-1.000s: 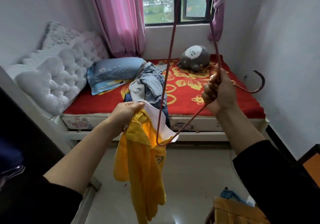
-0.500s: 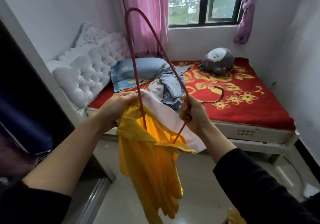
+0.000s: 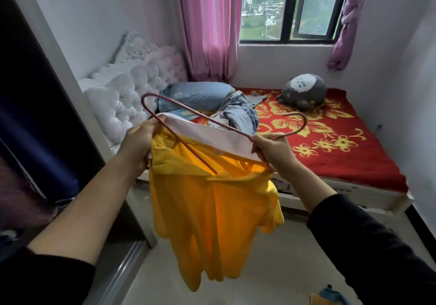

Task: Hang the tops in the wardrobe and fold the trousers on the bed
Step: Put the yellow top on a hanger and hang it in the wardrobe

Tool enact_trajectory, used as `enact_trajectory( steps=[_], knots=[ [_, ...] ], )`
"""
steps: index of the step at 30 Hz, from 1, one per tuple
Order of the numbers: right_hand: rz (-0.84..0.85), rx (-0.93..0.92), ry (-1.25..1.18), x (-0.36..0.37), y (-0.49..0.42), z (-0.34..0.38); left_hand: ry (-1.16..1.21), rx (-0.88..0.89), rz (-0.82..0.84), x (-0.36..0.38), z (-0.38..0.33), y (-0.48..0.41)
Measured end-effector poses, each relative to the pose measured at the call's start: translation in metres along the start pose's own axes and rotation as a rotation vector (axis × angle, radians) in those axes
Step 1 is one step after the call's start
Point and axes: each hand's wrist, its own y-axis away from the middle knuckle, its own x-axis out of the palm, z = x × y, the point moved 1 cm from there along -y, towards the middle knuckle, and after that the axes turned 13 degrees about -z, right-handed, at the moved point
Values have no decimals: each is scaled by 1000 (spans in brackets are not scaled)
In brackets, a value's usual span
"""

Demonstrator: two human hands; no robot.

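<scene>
Hanging step, mid-threading: left hand [image 3: 139, 144] gripped the yellow top [image 3: 212, 210] at its collar; right hand [image 3: 273, 151] pinched the red wire hanger [image 3: 184, 144]. Next, seat both shoulders.

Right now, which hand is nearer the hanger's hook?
Right. The right hand grips the hanger at the base of its hook. The left hand holds the yellow top by the hanger's far bend, well left of the hook.
</scene>
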Motion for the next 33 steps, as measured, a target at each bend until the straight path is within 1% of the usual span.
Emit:
enact_trajectory(
  steps=[1,5,7,12,14,17,18,20,21,22,24,25,26,27,28,29,31,32,33],
  knots=[
    [-9,-3,53,-2,1,-3,27,8,-38,-3,4,-3],
    [-22,-81,227,-10,-9,2,-51,87,-205,-5,21,-10],
    [-24,-81,275,-14,-15,4,-76,112,-266,-7,25,-12],
    [-6,-40,422,-24,-21,-6,-138,147,-335,-6,43,-10],
    [-12,-118,583,-9,-14,-8,-143,140,-312,-19,47,-11],
    [-42,-214,799,-12,-14,-12,-276,308,-190,-11,43,-3],
    [-53,-224,827,-13,-16,-9,-311,352,-142,-8,37,1],
    [-64,-235,754,-11,-18,7,-338,397,-57,2,26,2],
    [-27,-233,696,-6,-18,15,-342,416,-23,10,21,4],
    [51,-231,673,1,-17,22,-329,431,12,18,17,7],
    [274,-199,731,19,-11,27,-306,433,87,33,14,12],
    [355,-173,760,24,-9,29,-317,427,113,38,15,14],
    [378,-142,752,25,-9,34,-340,425,122,40,18,15],
    [361,-107,709,22,-12,40,-359,425,124,40,21,15],
    [346,-66,652,18,-15,47,-360,424,117,38,24,16],
    [368,-30,604,14,-17,53,-347,421,103,37,28,17],
    [467,3,571,11,-17,59,-355,457,35,38,36,24],
    [506,-3,563,11,-16,60,-384,508,-34,38,41,30],
    [526,-11,549,13,-15,62,-421,596,-116,39,46,37]
  ],
)
